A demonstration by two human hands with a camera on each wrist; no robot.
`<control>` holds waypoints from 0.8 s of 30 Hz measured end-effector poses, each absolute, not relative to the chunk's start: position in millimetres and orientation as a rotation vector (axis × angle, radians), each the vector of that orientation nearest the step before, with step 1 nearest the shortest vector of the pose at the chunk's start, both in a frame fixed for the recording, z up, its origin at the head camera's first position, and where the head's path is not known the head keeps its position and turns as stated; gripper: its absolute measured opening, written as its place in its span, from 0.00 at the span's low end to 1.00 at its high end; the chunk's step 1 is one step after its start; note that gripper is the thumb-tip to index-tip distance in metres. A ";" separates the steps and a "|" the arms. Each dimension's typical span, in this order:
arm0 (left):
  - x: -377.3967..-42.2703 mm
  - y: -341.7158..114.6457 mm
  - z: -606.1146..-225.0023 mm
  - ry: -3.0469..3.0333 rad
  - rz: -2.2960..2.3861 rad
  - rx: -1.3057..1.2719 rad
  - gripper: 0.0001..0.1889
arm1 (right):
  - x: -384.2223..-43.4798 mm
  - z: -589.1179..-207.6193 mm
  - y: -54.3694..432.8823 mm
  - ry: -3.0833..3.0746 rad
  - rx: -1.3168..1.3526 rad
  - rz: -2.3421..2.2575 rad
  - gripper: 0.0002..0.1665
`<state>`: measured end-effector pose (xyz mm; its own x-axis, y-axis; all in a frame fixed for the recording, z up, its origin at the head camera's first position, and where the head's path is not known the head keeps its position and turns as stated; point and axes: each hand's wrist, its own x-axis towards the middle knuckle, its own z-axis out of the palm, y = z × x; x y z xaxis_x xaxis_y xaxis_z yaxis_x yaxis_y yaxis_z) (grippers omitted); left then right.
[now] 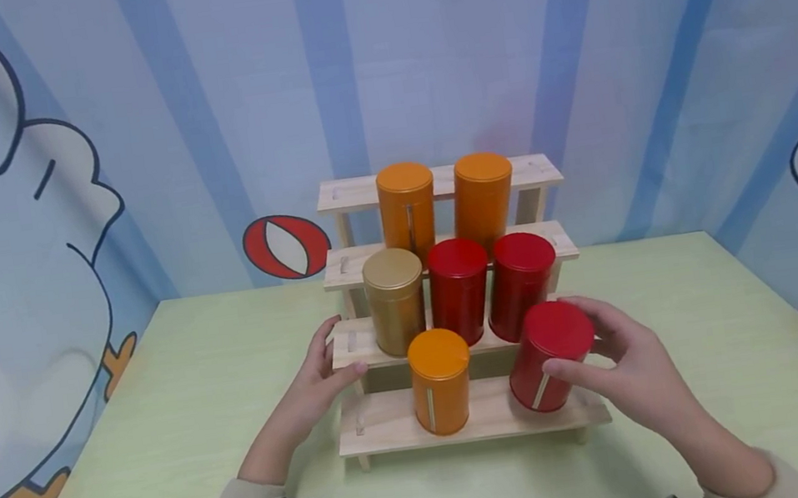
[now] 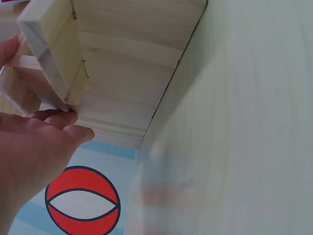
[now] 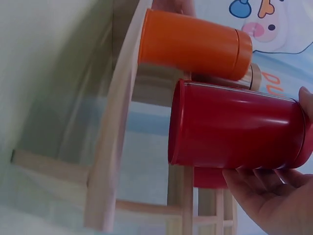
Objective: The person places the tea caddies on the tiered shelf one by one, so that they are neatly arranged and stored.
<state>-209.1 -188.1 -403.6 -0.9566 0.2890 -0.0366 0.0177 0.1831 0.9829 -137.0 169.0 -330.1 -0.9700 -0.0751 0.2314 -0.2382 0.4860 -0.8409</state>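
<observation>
My right hand (image 1: 629,362) grips a red canister (image 1: 552,351) above the right end of the lowest tier of a stepped wooden rack (image 1: 384,423). The canister leans, and in the right wrist view a gap separates its base from the board. An orange canister (image 1: 441,386) stands on that tier, left of it. My left hand (image 1: 308,395) holds the left end of the tier above, thumb on top; in the left wrist view its fingers (image 2: 61,120) touch the board's end from beneath.
On the tier above stand a gold canister (image 1: 396,304) and two red canisters (image 1: 459,291). Behind them are two orange canisters (image 1: 408,206), their bases partly hidden. The rack sits on a pale green table (image 1: 230,347) before a blue cartoon-printed backdrop (image 1: 257,91).
</observation>
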 end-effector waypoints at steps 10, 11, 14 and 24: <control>-209.7 -188.0 -405.3 2.255 1.847 0.291 0.46 | -140.3 -342.1 145.2 -2.582 0.255 1.614 0.42; -209.6 -188.1 -405.4 2.257 1.845 0.288 0.46 | -140.3 -343.3 143.2 -2.582 0.258 1.625 0.41; -209.5 -188.0 -405.2 2.257 1.844 0.290 0.46 | -140.5 -346.3 138.0 -2.574 0.265 1.652 0.41; -208.7 -188.2 -404.0 2.242 1.853 0.321 0.46 | -142.8 -351.4 130.6 -2.563 0.239 1.687 0.42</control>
